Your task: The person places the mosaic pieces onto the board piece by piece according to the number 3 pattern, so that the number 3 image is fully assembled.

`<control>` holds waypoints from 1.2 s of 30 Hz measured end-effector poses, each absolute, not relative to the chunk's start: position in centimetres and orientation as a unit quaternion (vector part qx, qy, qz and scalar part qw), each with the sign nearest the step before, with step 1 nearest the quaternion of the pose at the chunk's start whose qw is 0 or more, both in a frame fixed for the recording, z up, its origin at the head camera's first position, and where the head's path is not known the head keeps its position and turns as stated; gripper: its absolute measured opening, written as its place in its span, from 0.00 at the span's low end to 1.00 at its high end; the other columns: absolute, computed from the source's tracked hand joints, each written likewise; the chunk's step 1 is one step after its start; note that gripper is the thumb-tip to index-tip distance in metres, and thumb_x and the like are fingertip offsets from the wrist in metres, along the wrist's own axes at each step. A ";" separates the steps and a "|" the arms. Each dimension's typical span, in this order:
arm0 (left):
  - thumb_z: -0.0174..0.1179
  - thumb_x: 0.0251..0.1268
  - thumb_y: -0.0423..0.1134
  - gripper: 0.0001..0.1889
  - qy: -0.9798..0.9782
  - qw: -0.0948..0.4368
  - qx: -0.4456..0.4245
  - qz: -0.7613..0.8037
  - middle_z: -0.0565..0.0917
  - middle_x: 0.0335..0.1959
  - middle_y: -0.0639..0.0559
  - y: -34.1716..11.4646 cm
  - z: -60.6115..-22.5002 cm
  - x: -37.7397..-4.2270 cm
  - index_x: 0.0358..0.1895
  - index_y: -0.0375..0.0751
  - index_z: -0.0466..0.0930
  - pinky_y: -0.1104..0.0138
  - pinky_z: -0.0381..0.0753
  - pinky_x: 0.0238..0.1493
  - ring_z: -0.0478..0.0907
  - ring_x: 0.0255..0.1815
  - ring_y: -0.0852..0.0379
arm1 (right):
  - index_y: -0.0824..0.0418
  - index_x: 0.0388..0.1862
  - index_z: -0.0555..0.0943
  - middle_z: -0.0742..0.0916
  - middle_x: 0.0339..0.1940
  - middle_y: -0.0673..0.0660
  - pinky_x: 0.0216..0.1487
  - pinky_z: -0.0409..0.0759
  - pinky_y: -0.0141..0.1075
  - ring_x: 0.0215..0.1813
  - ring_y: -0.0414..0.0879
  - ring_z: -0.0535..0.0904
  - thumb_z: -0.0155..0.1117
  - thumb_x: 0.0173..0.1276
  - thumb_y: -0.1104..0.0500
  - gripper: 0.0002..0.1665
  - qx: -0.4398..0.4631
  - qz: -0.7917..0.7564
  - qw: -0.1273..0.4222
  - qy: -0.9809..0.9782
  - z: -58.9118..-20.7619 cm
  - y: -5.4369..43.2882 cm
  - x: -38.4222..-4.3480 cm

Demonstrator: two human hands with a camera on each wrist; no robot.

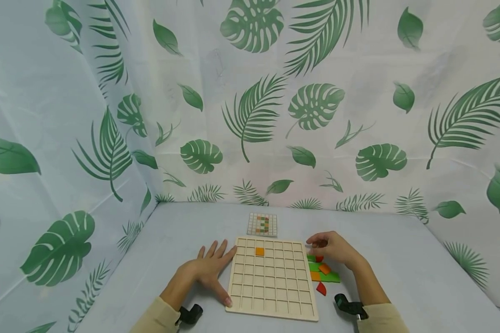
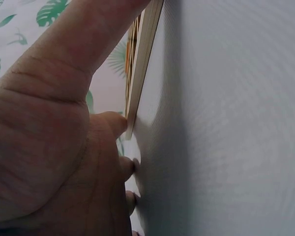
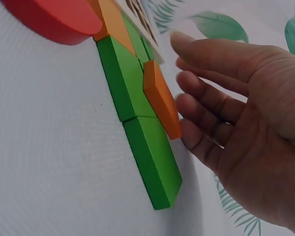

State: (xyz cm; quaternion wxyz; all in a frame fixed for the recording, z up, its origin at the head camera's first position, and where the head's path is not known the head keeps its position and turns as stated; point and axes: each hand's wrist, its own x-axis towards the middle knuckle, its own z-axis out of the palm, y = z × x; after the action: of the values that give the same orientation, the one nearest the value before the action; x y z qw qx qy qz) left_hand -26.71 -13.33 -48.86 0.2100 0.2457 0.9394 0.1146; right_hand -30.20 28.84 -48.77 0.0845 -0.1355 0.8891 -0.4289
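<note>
In the head view my left hand (image 1: 208, 268) lies with fingers spread along the left edge of a wooden grid board (image 1: 271, 313). Its thumb rests on the near left corner and the index fingertip touches the far part of that edge. One orange square tile (image 1: 260, 251) sits in a cell near the board's far side. My right hand (image 1: 335, 249) hovers at the board's right edge over loose green tiles (image 3: 150, 167), its fingers loosely bent and nothing seen between them. An orange tile (image 3: 160, 98) lies tilted on the green ones, close to its fingertips.
Behind the board lies a small pattern card (image 1: 262, 225) with a coloured grid. A red quarter-round piece (image 1: 321, 289) lies right of the board, and another red piece (image 1: 319, 259) shows under the right hand. Leaf-printed cloth (image 1: 250, 115) hangs behind the table.
</note>
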 end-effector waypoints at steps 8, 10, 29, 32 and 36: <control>0.78 0.35 0.75 0.77 0.941 0.207 0.245 0.110 0.37 0.88 0.42 -13.2 -48.8 -26.5 0.87 0.60 0.37 0.31 0.36 0.80 0.30 0.87 0.35 | 0.63 0.45 0.88 0.88 0.39 0.55 0.40 0.83 0.33 0.40 0.49 0.79 0.76 0.65 0.60 0.12 -0.165 -0.398 0.103 0.896 -49.2 29.0 -30.2; 0.79 0.35 0.75 0.77 0.940 0.208 0.246 0.111 0.36 0.88 0.42 -13.2 -48.8 -26.6 0.87 0.60 0.37 0.31 0.35 0.80 0.29 0.87 0.36 | 0.62 0.44 0.88 0.87 0.38 0.54 0.40 0.83 0.33 0.39 0.48 0.79 0.76 0.64 0.60 0.11 -0.167 -0.385 0.101 0.902 -49.2 28.9 -30.2; 0.80 0.35 0.73 0.76 0.943 0.205 0.239 0.106 0.38 0.88 0.42 -13.0 -48.4 -26.4 0.87 0.59 0.38 0.32 0.36 0.81 0.30 0.88 0.36 | 0.62 0.39 0.82 0.83 0.32 0.53 0.37 0.78 0.33 0.37 0.48 0.77 0.74 0.67 0.62 0.08 -0.193 -0.377 0.117 0.898 -48.8 28.4 -30.2; 0.80 0.36 0.73 0.76 0.943 0.205 0.239 0.104 0.38 0.88 0.42 -13.0 -48.3 -26.4 0.87 0.59 0.38 0.32 0.37 0.81 0.31 0.88 0.36 | 0.62 0.39 0.82 0.83 0.32 0.54 0.36 0.77 0.33 0.36 0.48 0.77 0.74 0.67 0.62 0.08 -0.192 -0.384 0.119 0.895 -48.9 28.4 -30.2; 0.79 0.36 0.74 0.76 0.942 0.209 0.241 0.108 0.37 0.88 0.42 -13.1 -48.4 -26.5 0.87 0.60 0.37 0.31 0.36 0.80 0.30 0.88 0.36 | 0.62 0.39 0.82 0.82 0.31 0.54 0.35 0.78 0.33 0.35 0.47 0.76 0.74 0.67 0.62 0.08 -0.194 -0.393 0.118 0.891 -48.8 28.5 -30.2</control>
State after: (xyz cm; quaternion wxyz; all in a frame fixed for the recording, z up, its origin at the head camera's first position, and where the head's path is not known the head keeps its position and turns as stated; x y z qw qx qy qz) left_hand -26.49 -13.07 -48.41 0.2095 0.2408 0.9415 0.1082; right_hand -30.24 28.49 -48.79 0.1175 -0.1941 0.8910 -0.3932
